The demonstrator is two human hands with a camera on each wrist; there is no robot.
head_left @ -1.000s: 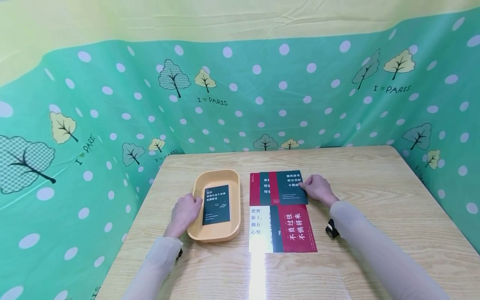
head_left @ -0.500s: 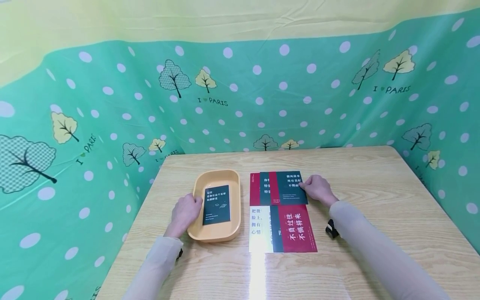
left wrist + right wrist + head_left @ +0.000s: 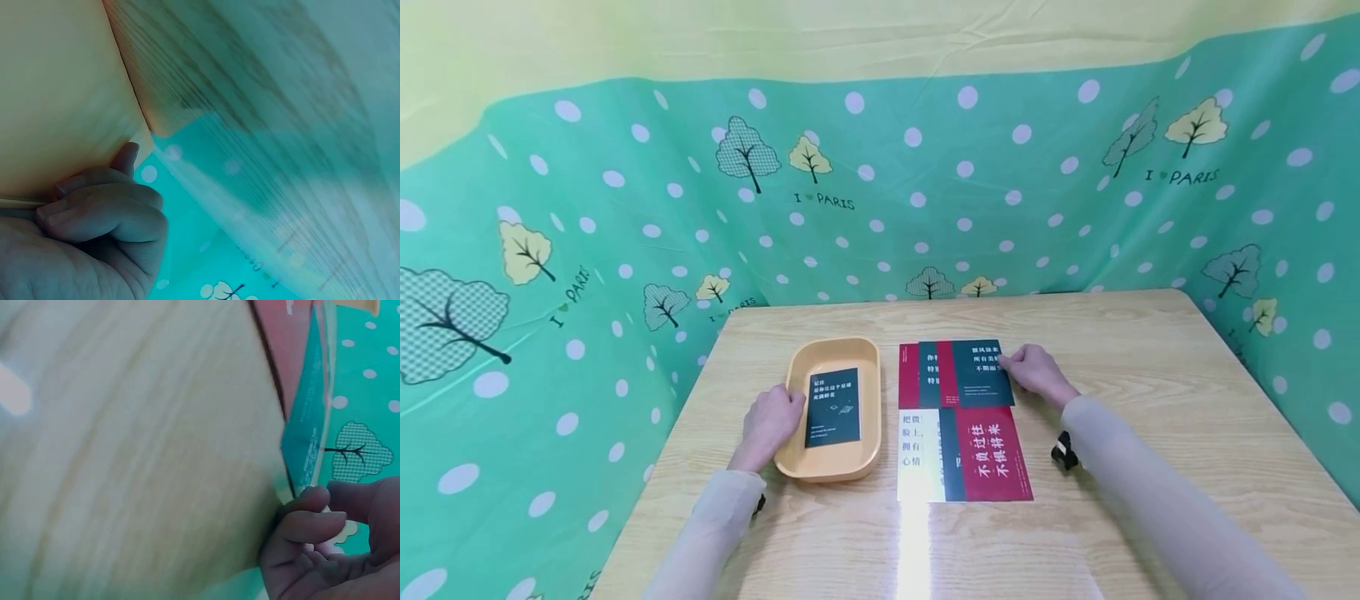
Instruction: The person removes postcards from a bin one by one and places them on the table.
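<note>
A shallow orange plastic tray [image 3: 871, 400] stands on the left, with a dark green printed card [image 3: 833, 421] lying inside it. My left hand [image 3: 772, 423] grips the tray's left rim, fingers curled over the edge; the left wrist view shows the fingers [image 3: 106, 209] against the wall. On the right, my right hand [image 3: 1036, 371] pinches the right edge of another dark green card [image 3: 983, 387], the topmost of the back row. Thumb and index finger meet at that card's edge in the right wrist view. Red and green cards [image 3: 909, 375] lie partly covered to its left.
A front row of overlapping cards lies nearer me, a white card [image 3: 920, 475] at its left and a red card [image 3: 1000, 467] at its right. The wooden table [image 3: 1120, 358] ends at a green dotted curtain [image 3: 1045, 200] behind and on both sides.
My right fingertips have shifted slightly up along the right edge of the dark green card. The left hand and the tray stay where they were.
</note>
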